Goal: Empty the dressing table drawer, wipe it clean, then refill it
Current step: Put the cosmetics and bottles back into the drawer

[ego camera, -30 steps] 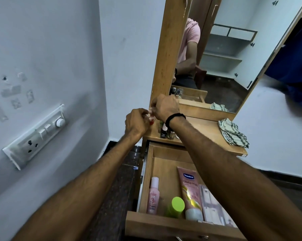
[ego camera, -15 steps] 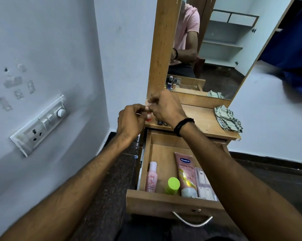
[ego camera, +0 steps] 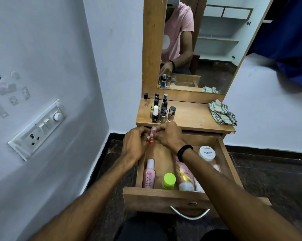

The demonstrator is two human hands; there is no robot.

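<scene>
Gaping open nearest, the drawer (ego camera: 164, 197) holds a pink bottle (ego camera: 148, 174), a green-capped bottle (ego camera: 168, 180), a tube (ego camera: 183, 176) and a white jar (ego camera: 207, 153). Over its far end the left hand (ego camera: 135, 146) and right hand (ego camera: 170, 137) meet, fingers (ego camera: 162, 131) curled round small nail polish bottles (ego camera: 152, 136). Beyond, more polish bottles (ego camera: 161, 110) and a striped cloth (ego camera: 222, 113) sit on the tabletop (ego camera: 190, 115).
</scene>
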